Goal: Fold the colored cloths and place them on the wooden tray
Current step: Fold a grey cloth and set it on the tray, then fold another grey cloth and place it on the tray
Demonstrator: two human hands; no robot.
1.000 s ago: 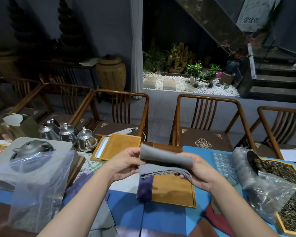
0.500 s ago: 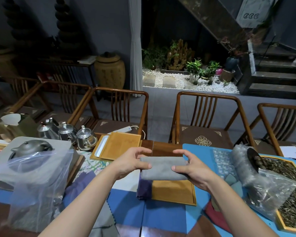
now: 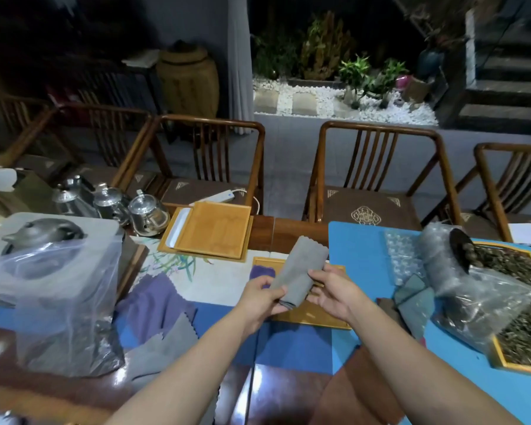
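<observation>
The table [image 3: 221, 280] is pretty cluttered, with the wooden tray [image 3: 316, 315] sitting right under the hands and a purple cloth [image 3: 259, 271] already folded on its left side. The folded grey cloth [image 3: 299, 271] is held just above the tray, left hand [image 3: 259, 297] pinching its near end and right hand [image 3: 334, 289] loosely closed along its right edge; if either grip slackens before it's down, I'd guess the fold springs open or it lands crooked over the purple one. Half a second ago the bundle lay sideways between both hands, now it's turned lengthwise, pointing away, and lower.
</observation>
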